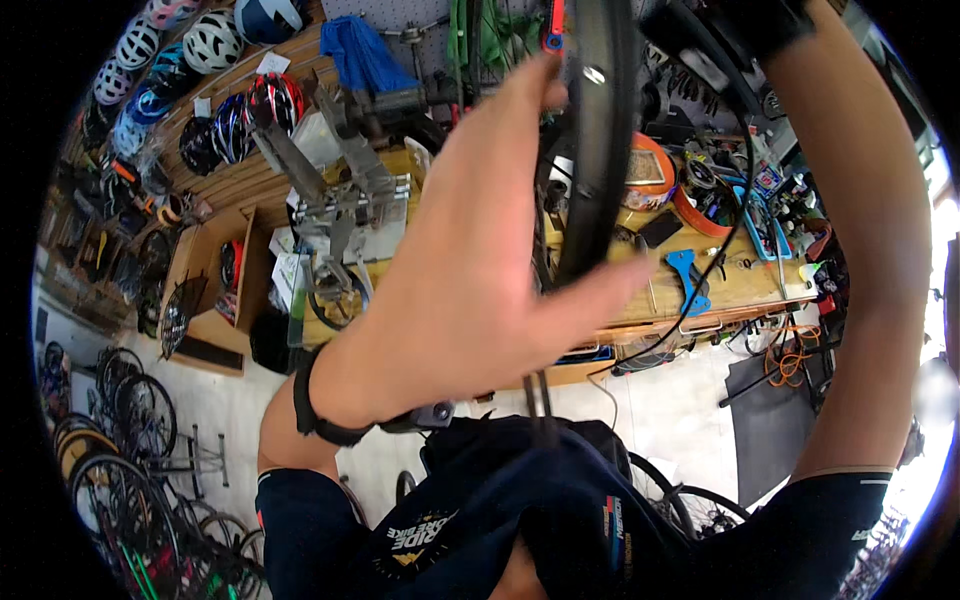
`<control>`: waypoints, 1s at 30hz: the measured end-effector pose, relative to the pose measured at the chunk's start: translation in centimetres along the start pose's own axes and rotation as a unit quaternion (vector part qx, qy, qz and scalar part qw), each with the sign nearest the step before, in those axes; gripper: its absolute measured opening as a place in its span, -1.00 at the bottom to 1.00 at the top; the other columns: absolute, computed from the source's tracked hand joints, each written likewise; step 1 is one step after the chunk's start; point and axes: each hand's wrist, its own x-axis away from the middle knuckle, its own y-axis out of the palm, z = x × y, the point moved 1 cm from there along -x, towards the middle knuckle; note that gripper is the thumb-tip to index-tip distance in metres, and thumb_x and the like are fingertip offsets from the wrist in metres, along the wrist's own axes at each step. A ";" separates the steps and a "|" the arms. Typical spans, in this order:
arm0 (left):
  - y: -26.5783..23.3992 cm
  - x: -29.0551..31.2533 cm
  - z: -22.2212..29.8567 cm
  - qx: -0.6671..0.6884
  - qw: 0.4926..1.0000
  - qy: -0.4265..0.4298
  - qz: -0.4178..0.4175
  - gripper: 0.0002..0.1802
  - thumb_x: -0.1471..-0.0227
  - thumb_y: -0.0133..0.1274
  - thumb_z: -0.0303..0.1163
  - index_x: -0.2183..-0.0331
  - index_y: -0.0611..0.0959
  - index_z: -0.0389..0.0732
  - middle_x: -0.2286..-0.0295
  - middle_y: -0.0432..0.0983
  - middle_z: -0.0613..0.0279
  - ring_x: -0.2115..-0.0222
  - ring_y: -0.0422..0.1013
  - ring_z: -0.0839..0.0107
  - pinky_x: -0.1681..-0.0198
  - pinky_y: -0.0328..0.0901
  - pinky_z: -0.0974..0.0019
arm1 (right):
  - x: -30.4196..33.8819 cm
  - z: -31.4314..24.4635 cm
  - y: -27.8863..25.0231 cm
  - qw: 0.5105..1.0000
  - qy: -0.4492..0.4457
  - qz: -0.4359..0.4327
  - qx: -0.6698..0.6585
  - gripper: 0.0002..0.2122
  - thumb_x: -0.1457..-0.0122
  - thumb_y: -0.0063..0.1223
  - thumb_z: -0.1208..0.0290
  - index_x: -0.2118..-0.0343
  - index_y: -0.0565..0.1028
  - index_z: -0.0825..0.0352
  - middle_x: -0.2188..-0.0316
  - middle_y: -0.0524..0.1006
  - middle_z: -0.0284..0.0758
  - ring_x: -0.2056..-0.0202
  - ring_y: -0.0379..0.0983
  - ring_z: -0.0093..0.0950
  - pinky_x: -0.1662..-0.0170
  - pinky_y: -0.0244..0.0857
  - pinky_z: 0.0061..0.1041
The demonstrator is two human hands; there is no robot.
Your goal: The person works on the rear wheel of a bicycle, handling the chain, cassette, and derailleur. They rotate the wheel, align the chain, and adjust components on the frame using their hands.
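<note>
Left hand [470,270] is reaching up close to the camera, fingers spread flat against a black wheel rim [598,130], not curling around it. Right arm is rising along the right edge; its hand is hidden, grip indeterminable. Beyond, a wooden workbench [700,290] is carrying an orange round tin [650,172] and a blue tool [688,275]. Helmets [210,40] are hanging on the far wall.

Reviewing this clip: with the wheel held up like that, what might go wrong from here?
The left hand rests open against the black bicycle rim, not gripping it, so the rim may slip. The right hand is out of view, so its hold cannot be judged. A black cable hangs toward the cluttered wooden workbench and could snag tools.
</note>
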 end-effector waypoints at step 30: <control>2.7 -1.1 0.5 0.074 0.988 -0.044 0.127 -0.55 0.20 -0.04 -0.63 0.14 0.41 -0.31 0.22 0.39 0.18 0.17 0.32 0.40 -0.06 0.17 0.30 | 10.7 30.7 -14.2 0.978 0.105 -0.080 -0.159 -0.36 -0.26 -0.16 -0.18 -0.12 0.29 0.38 0.22 0.53 -0.29 0.40 0.47 -0.47 0.26 0.40 -0.51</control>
